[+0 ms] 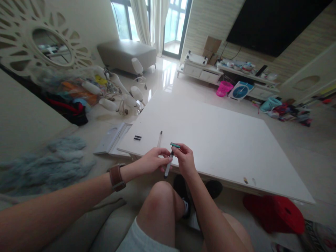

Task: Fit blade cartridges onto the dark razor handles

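Observation:
A razor [168, 167] with a pale grey handle and a dark green head is held over the near edge of the white table. My left hand [159, 158] has its fingers closed round the handle. At the head end, my right hand [185, 157] pinches the razor just under its blade. Behind my left hand a slim clear stick with a dark tip, perhaps a small brush [160, 136], lies on the table. Farther left lie small black pieces [137, 138], too small to name.
The white table [210, 136] spans the middle. Two small items, one a brown-and-yellow piece [245, 180], lie near its right front edge. A red stool [280, 213] stands at the front right. Lamp parts [122, 99] and an open white box [110, 140] are on the left.

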The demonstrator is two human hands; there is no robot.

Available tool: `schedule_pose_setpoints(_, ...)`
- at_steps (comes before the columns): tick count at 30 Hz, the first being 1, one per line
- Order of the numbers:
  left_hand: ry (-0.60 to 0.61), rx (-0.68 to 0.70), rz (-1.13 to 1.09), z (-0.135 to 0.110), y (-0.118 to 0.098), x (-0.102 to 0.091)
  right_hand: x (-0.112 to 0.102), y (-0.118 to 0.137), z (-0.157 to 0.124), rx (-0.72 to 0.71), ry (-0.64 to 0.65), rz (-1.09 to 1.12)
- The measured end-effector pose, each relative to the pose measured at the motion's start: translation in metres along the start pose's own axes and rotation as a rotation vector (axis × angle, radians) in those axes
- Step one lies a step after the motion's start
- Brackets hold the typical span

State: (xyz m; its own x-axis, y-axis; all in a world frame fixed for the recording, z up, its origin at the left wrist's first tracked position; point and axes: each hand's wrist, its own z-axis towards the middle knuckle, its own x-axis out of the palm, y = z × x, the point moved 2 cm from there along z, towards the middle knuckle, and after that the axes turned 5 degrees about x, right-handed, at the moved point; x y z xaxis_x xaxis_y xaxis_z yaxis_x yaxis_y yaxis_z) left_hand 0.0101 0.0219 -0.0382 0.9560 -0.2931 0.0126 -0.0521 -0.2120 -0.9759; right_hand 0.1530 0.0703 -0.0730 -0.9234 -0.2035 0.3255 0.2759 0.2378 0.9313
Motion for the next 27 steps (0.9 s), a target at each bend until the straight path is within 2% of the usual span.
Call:
schedule_pose_setpoints(16,0.029,-0.001,-0.028,-0.0017,-0.0011,0.0013,0.0030,0.0032,-0.0016,-0.057,-0.041,-0.079)
schedule_pose_setpoints(27,0.043,0.011,-0.008,-0.0015,0.0000,0.0020,0.0038,0.0064,-0.0031,-0.061,-0.018,-0.075)
